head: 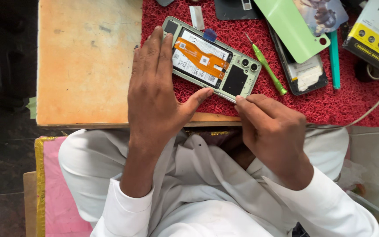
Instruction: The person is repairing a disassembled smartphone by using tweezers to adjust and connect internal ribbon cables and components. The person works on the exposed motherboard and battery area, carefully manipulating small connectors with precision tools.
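Fingers of left hand flat, close together, steadying opened phone on red mat, frame centre-top. Right hand pinches phone's lower edge, possibly holding something small; green screwdriver beside.

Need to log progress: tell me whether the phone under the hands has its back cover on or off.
Off: the phone shows its battery, orange flex cable and camera lenses.
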